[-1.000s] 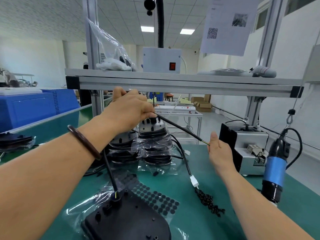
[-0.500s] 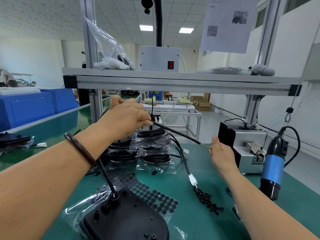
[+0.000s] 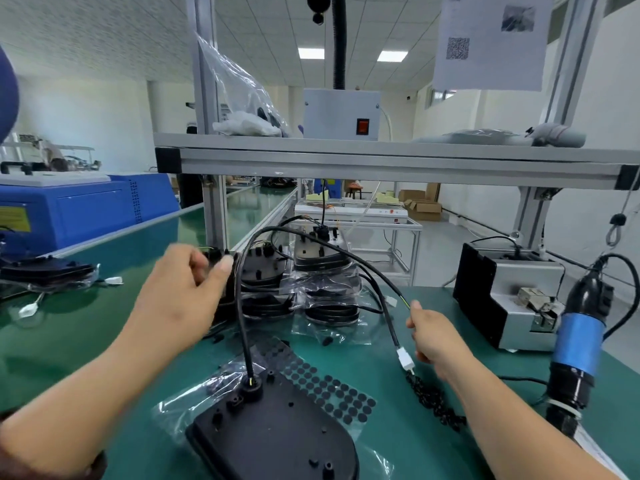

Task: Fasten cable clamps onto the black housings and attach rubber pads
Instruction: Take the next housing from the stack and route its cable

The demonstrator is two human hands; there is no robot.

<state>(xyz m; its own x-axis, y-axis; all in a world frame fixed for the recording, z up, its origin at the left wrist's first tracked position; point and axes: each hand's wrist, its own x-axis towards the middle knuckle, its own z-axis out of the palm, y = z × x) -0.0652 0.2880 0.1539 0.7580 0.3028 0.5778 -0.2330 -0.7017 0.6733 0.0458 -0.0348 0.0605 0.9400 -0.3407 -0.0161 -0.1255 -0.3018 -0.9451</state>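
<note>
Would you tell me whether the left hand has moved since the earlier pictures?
Yes. The left hand has gone from the top of the tallest housing stack down to that stack's left.

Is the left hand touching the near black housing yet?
Apart. The head view shows the left hand up by the bagged stack, with green mat between it and the near black housing.

I'm looking out over a factory assembly hall: a green-matted table under an aluminium-profile shelf, an electric screwdriver hanging on its cord, a QR-coded work sheet, and further green benches behind.
</note>
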